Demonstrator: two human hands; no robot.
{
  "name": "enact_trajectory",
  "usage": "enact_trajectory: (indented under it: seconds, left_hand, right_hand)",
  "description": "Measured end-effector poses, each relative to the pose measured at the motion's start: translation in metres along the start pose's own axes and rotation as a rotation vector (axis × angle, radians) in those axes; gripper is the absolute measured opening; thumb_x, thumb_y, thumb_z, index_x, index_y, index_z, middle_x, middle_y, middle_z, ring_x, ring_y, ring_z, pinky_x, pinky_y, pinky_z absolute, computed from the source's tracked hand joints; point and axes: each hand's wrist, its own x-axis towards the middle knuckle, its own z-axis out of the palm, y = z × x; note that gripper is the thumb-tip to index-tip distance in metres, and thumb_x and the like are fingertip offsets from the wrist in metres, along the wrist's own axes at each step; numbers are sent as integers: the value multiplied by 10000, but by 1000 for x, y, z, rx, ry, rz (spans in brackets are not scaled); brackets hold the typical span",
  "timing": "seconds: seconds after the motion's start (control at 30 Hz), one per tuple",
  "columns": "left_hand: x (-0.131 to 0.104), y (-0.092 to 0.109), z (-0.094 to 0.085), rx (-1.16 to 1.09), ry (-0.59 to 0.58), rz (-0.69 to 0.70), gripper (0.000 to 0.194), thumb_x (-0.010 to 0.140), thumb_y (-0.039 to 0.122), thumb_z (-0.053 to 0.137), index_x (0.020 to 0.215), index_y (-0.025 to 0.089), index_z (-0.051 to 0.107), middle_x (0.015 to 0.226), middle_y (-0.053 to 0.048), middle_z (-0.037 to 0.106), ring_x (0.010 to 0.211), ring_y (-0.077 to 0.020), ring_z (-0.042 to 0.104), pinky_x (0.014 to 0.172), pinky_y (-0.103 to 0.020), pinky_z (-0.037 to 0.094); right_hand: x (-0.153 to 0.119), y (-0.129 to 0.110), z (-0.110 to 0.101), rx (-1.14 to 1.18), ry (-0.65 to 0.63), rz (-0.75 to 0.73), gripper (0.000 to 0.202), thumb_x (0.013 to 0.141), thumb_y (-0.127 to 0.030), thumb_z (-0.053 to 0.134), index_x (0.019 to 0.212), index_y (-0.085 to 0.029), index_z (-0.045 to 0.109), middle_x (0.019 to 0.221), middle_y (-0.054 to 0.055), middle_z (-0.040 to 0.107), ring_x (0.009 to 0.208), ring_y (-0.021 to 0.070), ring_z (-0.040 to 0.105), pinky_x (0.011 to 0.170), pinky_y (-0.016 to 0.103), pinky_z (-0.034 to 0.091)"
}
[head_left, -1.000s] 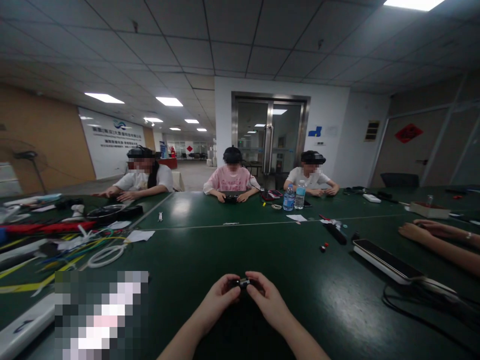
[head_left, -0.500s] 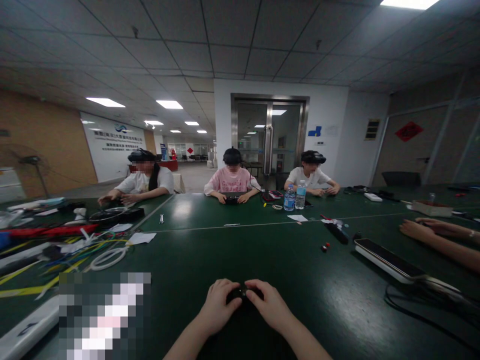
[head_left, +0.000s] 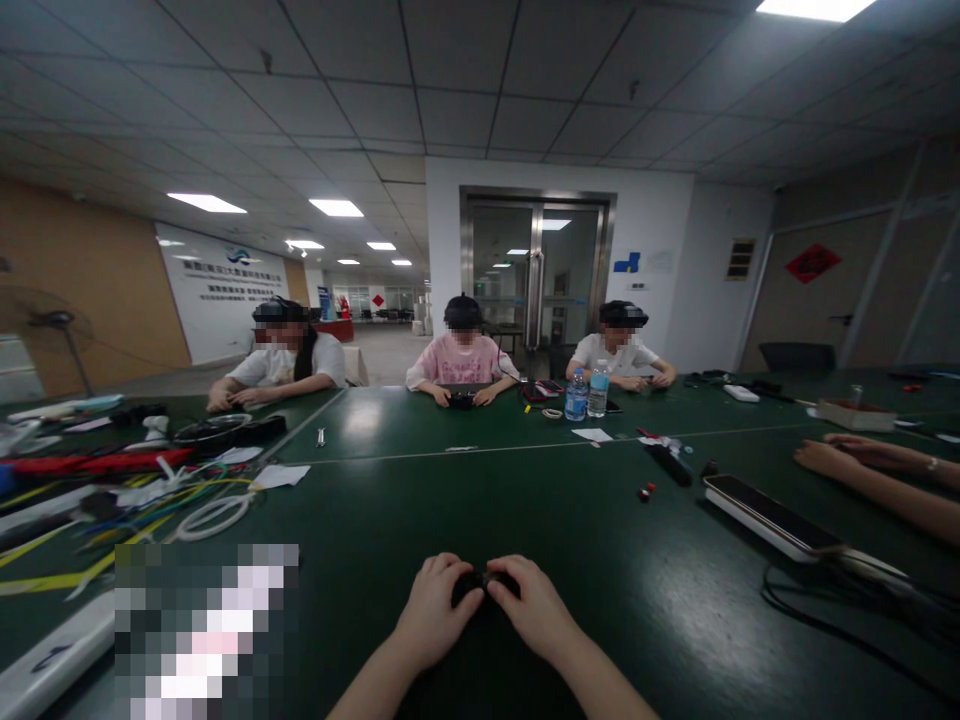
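Close to my side of the dark green table (head_left: 360, 540), my left hand (head_left: 431, 605) and my right hand (head_left: 531, 605) meet around a small dark object (head_left: 466, 585). Thumbs and fingertips of both hands pinch it, one hand at each end. Most of the object is covered by my fingers, so its kind and whether it is one piece or two cannot be made out. Both my hands rest low, just above or on the tabletop.
To the left lie cables, a white coiled cord (head_left: 214, 517), paper (head_left: 281, 476) and a white power strip (head_left: 64, 655). A phone (head_left: 772, 515) on a white box and black cables sit at right. Water bottles (head_left: 576, 396) stand farther back. Several people sit around; a co-worker's arms (head_left: 877, 470) rest at right.
My hands keep their pinch, with thumbs slightly closer together and less of the dark object's shiny middle showing. The person at far left has brought both hands together on the table.
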Motion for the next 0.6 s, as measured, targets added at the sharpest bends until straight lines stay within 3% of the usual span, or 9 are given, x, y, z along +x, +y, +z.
enact_trajectory:
  seconds: [0.6]
  left_hand:
    - [2, 0, 1, 9, 2, -2, 345, 744, 448, 546, 965, 196, 630, 1060, -84, 563, 1033, -260, 457, 907, -360, 317]
  right_hand:
    - [1, -3, 1, -32, 19, -15, 230, 799, -292, 503, 981, -227, 627, 1035, 33, 614, 1011, 191, 537, 893, 316, 405]
